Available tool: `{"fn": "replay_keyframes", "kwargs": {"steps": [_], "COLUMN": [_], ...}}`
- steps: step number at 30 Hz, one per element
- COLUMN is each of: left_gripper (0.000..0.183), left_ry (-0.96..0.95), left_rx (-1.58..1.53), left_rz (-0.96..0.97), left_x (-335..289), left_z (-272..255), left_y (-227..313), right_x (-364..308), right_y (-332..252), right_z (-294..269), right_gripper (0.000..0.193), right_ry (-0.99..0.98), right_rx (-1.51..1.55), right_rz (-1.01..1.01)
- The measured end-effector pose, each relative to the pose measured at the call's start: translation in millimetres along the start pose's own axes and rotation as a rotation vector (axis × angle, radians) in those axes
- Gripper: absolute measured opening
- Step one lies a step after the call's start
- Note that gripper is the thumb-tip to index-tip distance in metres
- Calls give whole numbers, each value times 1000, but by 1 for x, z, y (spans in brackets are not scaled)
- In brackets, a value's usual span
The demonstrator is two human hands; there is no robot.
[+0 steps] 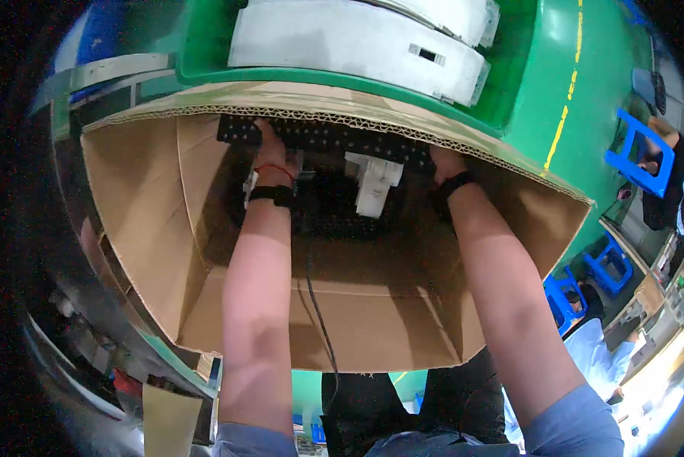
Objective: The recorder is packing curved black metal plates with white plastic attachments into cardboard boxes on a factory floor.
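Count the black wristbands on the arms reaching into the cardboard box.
2: one black band at the wrist of the left hand, another black band at the wrist of the right hand.

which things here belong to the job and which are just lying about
Seemingly in the job:
left hand, right hand
black dotted piece
cardboard box
white part inside it

Probably just lying about:
green bin
white casings in it
blue stools
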State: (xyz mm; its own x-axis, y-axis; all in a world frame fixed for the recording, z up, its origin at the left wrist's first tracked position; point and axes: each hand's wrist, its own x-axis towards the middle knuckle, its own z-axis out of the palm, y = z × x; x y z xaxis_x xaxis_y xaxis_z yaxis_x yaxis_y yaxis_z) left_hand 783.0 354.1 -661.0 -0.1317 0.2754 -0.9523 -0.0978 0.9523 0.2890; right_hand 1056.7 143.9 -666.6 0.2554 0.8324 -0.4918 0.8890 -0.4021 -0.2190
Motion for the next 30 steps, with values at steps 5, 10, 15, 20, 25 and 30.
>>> {"fn": "replay_keyframes", "kwargs": {"steps": [5, 10, 15, 20, 25, 30], "left_gripper": [83, 78, 77, 77, 81, 80], "left_ry": [-123, -373, -333, -146, -89, -3], "left_rx": [-41, -179, -214, -154, -200, -183], "left_rz": [71, 200, 160, 83, 179, 176], "left_x": [-20, 8, 22, 5, 36, -9], "left_z": [1, -14, -17, -3, -35, -13], "left_y": [11, 0, -4, -8, -20, -44], "right_x": [5, 6, 4, 0, -9, -36], "right_y": [4, 1, -1, 10, 0, 25], "right_z": [1, -4, -5, 1, -2, 11], "right_gripper": [43, 42, 42, 42, 42, 42], "right_ry": [-20, -28, -16, 8, 23, 70], "right_rx": [52, 75, 83, 87, 133, 163], "right_rz": [-15, -23, -21, 16, 4, 77]}}
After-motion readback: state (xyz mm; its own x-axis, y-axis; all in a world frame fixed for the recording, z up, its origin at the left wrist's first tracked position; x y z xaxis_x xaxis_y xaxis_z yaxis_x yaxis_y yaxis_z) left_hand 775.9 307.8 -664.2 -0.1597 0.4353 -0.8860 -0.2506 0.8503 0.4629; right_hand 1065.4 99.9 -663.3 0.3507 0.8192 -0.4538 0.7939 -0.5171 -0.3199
